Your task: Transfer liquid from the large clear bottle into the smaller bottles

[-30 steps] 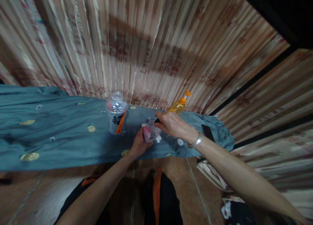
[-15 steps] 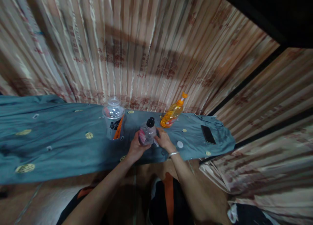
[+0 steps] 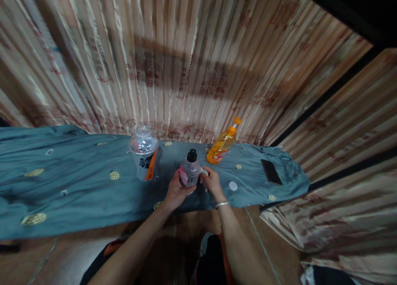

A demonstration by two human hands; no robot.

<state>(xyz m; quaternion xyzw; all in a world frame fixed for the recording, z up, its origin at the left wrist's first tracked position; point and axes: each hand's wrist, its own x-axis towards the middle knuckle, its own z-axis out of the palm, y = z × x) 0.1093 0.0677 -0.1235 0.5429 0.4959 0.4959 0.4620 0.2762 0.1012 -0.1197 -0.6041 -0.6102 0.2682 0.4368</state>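
Observation:
My left hand (image 3: 176,192) is wrapped round the lower left side of a clear plastic bottle (image 3: 193,171) with a black cap and a pink-and-white label. The bottle is roughly upright over the cloth; whether its base touches is hidden. On the bottle's right side, my right hand (image 3: 213,182) has its fingers closed on a small, crumpled white piece (image 3: 204,173), which looks like tissue. Behind my right hand stands an orange pump bottle (image 3: 221,147) half full of orange liquid. A clear plastic cup (image 3: 144,157) with black and orange print stands left of my left hand.
A green-blue cloth (image 3: 83,185) with yellow spots covers the narrow table. A round white disc (image 3: 233,186) lies right of my right wrist, and a black phone (image 3: 271,171) farther right. Pleated curtains (image 3: 173,61) hang behind and at the right.
My right hand has drawn a little away from the bottle, and the white piece in its fingers now shows more. My left hand still grips the bottle. The view has shifted slightly.

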